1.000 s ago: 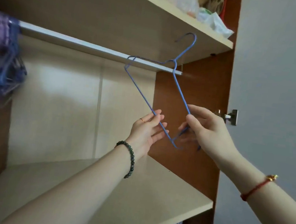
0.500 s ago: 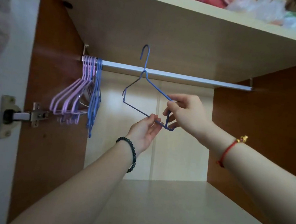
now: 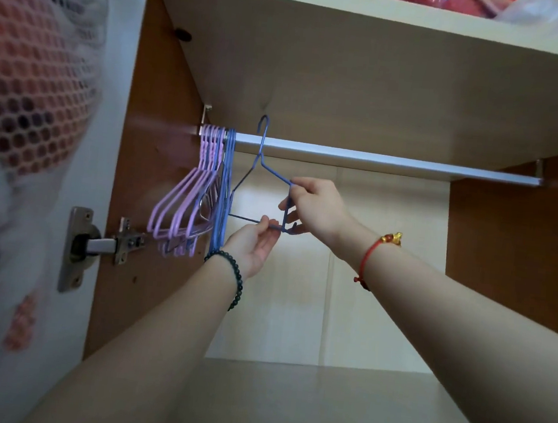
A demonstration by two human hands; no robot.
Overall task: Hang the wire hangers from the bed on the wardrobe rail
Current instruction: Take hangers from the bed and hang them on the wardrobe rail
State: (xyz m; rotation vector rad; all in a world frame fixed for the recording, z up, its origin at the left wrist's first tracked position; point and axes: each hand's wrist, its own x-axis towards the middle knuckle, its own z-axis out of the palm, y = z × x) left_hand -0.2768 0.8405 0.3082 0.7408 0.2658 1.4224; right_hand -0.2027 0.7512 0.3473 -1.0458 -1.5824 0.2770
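Note:
A blue wire hanger (image 3: 259, 161) is held up inside the wardrobe, its hook standing above the grey rail (image 3: 379, 160), close to the rail's left end. My right hand (image 3: 315, 208) pinches the hanger's right corner. My left hand (image 3: 253, 243) grips its bottom bar from below. Several purple hangers (image 3: 185, 201) and several blue hangers (image 3: 224, 192) hang bunched at the rail's left end, just left of the held one. Whether the hook rests on the rail I cannot tell.
A shelf board (image 3: 389, 68) runs right above the rail, with bags on top. The brown left wall (image 3: 145, 162) carries a metal hinge (image 3: 105, 244). A netted bag (image 3: 22, 115) hangs on the door at left. A pale lower shelf (image 3: 319, 408) lies below.
The hanger and both hands have travelled left along the rail towards the bunch of hung hangers. The view has swung left and closer.

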